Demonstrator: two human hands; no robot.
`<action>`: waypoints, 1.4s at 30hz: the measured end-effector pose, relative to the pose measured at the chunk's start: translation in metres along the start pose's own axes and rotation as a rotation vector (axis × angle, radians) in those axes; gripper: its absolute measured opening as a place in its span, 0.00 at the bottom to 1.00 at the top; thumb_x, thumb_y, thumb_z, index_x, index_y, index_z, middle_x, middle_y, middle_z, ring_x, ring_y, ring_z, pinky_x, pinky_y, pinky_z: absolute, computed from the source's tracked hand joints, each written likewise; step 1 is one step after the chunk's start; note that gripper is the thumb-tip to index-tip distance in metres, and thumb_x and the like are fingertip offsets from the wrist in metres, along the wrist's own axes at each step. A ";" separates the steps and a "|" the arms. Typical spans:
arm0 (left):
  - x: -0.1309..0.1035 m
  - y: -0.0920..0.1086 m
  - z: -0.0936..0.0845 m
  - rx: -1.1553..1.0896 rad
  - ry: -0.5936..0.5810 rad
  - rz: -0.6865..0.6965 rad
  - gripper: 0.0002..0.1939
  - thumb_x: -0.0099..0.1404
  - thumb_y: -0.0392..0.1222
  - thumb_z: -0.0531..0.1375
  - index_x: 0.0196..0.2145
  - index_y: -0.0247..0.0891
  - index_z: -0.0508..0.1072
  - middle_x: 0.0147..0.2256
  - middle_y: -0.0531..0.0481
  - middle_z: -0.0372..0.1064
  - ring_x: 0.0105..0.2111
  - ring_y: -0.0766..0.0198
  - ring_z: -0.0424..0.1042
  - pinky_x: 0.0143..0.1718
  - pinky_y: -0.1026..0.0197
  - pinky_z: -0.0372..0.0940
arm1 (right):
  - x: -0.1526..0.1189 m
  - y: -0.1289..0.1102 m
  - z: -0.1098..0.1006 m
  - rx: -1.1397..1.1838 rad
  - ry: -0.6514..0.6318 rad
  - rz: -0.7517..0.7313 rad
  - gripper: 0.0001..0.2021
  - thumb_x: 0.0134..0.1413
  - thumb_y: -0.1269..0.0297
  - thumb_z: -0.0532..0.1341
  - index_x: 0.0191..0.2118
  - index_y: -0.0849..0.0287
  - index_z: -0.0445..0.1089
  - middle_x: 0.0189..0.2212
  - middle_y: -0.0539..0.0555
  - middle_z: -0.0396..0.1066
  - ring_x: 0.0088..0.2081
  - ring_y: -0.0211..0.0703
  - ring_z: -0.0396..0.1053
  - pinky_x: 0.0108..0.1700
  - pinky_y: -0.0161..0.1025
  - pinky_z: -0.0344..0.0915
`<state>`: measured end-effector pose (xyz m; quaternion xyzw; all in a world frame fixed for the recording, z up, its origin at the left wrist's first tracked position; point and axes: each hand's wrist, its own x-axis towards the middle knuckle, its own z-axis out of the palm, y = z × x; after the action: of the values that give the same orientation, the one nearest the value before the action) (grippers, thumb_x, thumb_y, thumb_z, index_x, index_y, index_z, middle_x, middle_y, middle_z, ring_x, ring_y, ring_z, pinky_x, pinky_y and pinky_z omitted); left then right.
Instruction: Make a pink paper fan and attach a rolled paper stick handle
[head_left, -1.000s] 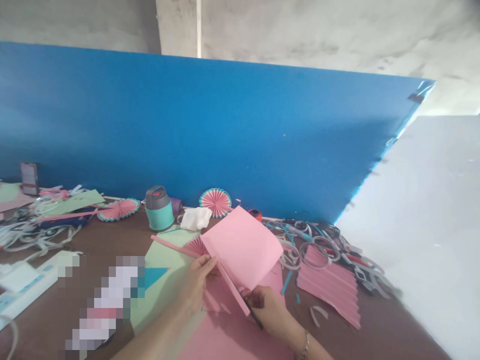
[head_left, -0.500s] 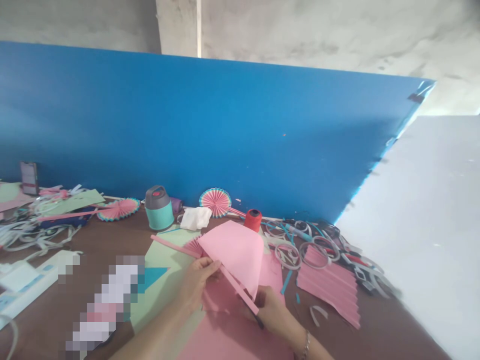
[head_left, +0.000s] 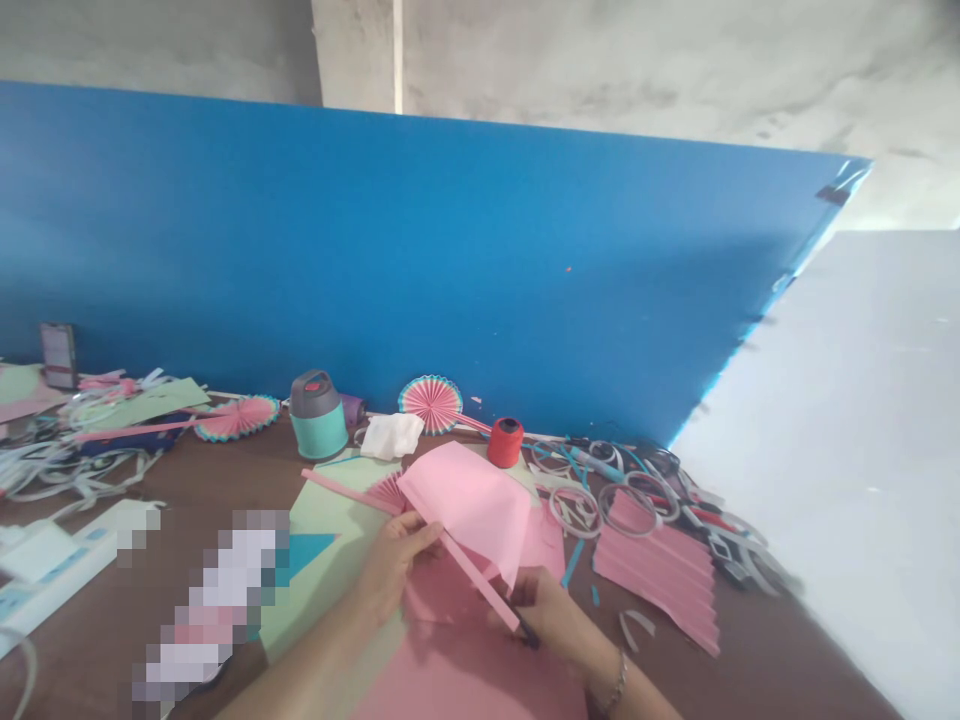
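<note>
A pink paper piece point(head_left: 472, 500) with a folded strip edge point(head_left: 480, 578) and a small pleated part at its left is held above the table. My left hand point(head_left: 401, 560) pinches it near the pleats, thumb on top. My right hand point(head_left: 541, 605) is closed at the lower right, by the strip's end; a dark, thin object point(head_left: 528, 632) shows beside its fingers, too hidden to name. Beneath lie pink sheets point(head_left: 480, 675) and pale green sheets point(head_left: 315, 570).
Behind stand a teal container point(head_left: 319, 425), a red thread spool point(head_left: 505, 443) and a pink round fan point(head_left: 431, 404). Pleated pink paper point(head_left: 660, 575) and rolled strips point(head_left: 577, 512) lie right. A power strip point(head_left: 82, 560) sits left, before a blue partition point(head_left: 412, 250).
My right hand has shifted slightly right, and the dark object's end has moved with it. The pink paper's raised part has dropped and bent a little. My left hand stays nearly still.
</note>
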<state>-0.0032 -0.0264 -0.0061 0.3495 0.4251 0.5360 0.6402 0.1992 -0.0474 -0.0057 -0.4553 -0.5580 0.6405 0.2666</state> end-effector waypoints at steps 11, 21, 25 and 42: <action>0.000 0.002 0.000 -0.004 0.010 -0.025 0.14 0.45 0.45 0.69 0.25 0.32 0.75 0.20 0.52 0.70 0.20 0.69 0.66 0.27 0.66 0.61 | -0.001 -0.003 -0.002 0.006 0.054 0.045 0.10 0.30 0.63 0.65 0.16 0.63 0.66 0.10 0.43 0.57 0.13 0.26 0.51 0.17 0.27 0.47; 0.001 0.001 0.000 -0.024 0.011 0.007 0.12 0.47 0.45 0.69 0.24 0.33 0.75 0.20 0.52 0.71 0.22 0.68 0.67 0.28 0.65 0.61 | 0.000 0.002 -0.003 -0.014 0.004 0.025 0.10 0.33 0.62 0.65 0.17 0.62 0.64 0.11 0.42 0.57 0.14 0.26 0.51 0.17 0.27 0.47; 0.003 0.006 -0.005 -0.031 0.039 0.063 0.14 0.50 0.49 0.67 0.28 0.34 0.76 0.25 0.49 0.75 0.28 0.63 0.71 0.34 0.62 0.63 | -0.011 -0.005 -0.017 -0.027 -0.142 0.068 0.10 0.35 0.62 0.66 0.22 0.64 0.68 0.14 0.45 0.62 0.16 0.27 0.55 0.19 0.27 0.49; -0.001 0.006 0.001 -0.014 0.050 0.027 0.16 0.47 0.46 0.68 0.32 0.34 0.77 0.28 0.47 0.76 0.26 0.63 0.71 0.30 0.63 0.62 | -0.015 -0.016 -0.023 -0.064 -0.234 0.022 0.22 0.38 0.49 0.68 0.30 0.66 0.70 0.19 0.44 0.59 0.20 0.27 0.52 0.22 0.28 0.48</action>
<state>-0.0051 -0.0263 -0.0002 0.3373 0.4326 0.5562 0.6242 0.2233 -0.0455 0.0147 -0.3917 -0.6004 0.6740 0.1782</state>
